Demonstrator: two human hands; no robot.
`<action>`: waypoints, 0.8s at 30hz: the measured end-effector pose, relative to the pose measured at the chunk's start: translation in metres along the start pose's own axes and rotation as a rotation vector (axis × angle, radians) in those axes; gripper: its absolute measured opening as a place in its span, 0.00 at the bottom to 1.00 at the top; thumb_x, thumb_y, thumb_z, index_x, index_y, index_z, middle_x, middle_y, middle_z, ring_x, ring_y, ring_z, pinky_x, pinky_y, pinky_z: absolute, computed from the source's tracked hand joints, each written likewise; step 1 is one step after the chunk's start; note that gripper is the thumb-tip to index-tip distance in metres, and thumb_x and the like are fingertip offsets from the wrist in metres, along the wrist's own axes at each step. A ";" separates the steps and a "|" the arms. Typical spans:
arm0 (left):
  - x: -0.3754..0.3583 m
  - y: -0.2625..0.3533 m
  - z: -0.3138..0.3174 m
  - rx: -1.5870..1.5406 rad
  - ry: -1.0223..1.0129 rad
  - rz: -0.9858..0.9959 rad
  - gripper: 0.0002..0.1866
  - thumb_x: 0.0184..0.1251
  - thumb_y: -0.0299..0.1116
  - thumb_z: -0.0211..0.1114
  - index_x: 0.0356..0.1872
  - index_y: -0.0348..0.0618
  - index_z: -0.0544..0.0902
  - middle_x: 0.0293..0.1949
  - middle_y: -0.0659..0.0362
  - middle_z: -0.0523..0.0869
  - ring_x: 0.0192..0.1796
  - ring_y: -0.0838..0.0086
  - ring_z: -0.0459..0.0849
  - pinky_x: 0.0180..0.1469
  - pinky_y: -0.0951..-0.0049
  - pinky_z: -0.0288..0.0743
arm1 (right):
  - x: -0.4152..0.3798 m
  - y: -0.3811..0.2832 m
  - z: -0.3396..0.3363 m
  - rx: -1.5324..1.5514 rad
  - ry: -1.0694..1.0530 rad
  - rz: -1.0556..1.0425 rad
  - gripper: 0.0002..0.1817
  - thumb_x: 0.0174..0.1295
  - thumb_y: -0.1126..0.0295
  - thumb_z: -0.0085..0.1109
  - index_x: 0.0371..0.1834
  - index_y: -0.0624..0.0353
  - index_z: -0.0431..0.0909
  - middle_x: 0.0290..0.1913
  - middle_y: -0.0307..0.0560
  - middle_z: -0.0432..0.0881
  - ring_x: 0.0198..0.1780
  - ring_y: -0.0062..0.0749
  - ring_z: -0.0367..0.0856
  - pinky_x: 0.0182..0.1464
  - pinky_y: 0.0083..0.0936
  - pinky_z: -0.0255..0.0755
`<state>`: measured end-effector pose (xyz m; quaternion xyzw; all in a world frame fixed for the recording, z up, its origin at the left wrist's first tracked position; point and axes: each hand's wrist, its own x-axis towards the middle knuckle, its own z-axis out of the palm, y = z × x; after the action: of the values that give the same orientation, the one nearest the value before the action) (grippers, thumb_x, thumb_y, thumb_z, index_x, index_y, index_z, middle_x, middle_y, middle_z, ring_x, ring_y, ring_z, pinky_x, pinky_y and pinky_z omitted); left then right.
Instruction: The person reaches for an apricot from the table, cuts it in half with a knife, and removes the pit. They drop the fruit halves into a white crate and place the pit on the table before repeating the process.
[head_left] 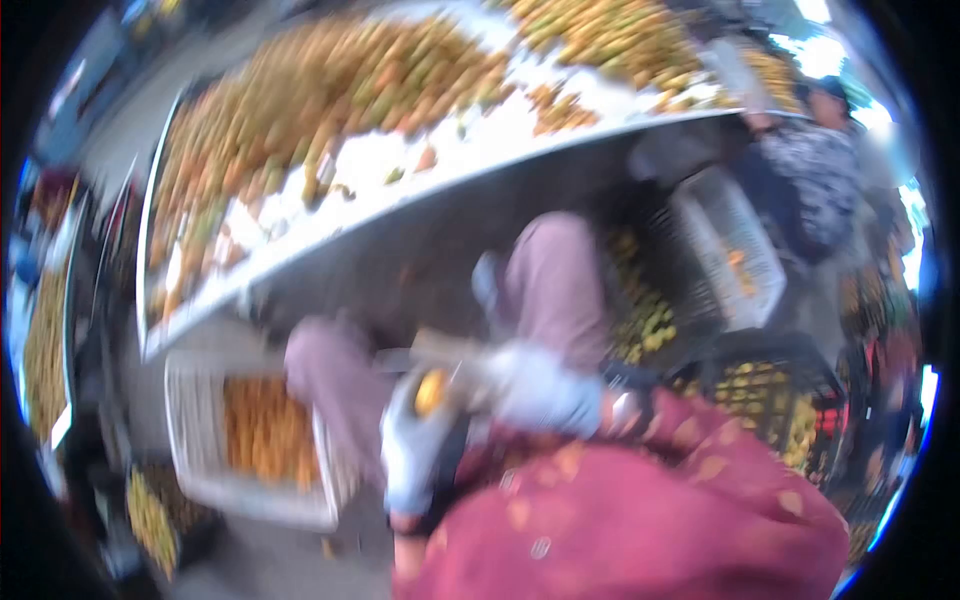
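Below the blurred table (420, 215), left grip (420, 440) clasps fruit (431, 392); right grip (535, 385) unclear.

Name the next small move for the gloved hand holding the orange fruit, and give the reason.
Probably lower the left hand toward the white crate and release the orange fruit there: that crate already holds fruit of the same orange colour. The picture is blurred, so this is only a judgement.

A long sorting table (520, 165) runs from eight o'clock to two o'clock, heaped with blurred yellow-green fruit (340, 90) on its white top
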<state>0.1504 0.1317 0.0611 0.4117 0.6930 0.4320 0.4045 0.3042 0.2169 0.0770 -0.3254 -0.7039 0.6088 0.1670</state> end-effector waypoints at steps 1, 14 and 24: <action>0.008 -0.020 0.002 -0.003 0.036 -0.001 0.18 0.60 0.34 0.69 0.48 0.33 0.82 0.38 0.52 0.88 0.39 0.73 0.85 0.44 0.72 0.79 | 0.000 -0.003 0.000 0.050 -0.040 0.097 0.26 0.72 0.53 0.51 0.71 0.45 0.67 0.55 0.52 0.83 0.48 0.43 0.86 0.48 0.28 0.79; -0.009 -0.008 0.000 -0.338 -0.119 -0.197 0.19 0.71 0.41 0.64 0.53 0.35 0.81 0.42 0.63 0.84 0.41 0.81 0.76 0.44 0.80 0.71 | 0.004 0.015 -0.005 -0.309 -0.061 -0.144 0.27 0.73 0.46 0.43 0.73 0.34 0.61 0.31 0.61 0.83 0.32 0.56 0.84 0.34 0.46 0.73; -0.008 0.001 0.005 -0.356 -0.211 -0.211 0.14 0.71 0.35 0.63 0.51 0.35 0.81 0.42 0.63 0.83 0.41 0.79 0.76 0.45 0.78 0.71 | -0.002 0.014 -0.020 -0.485 -0.129 -0.196 0.28 0.73 0.49 0.42 0.76 0.31 0.54 0.34 0.59 0.83 0.34 0.56 0.84 0.35 0.44 0.73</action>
<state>0.1574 0.1263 0.0627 0.3021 0.5987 0.4574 0.5840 0.3218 0.2312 0.0683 -0.2468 -0.8665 0.4230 0.0970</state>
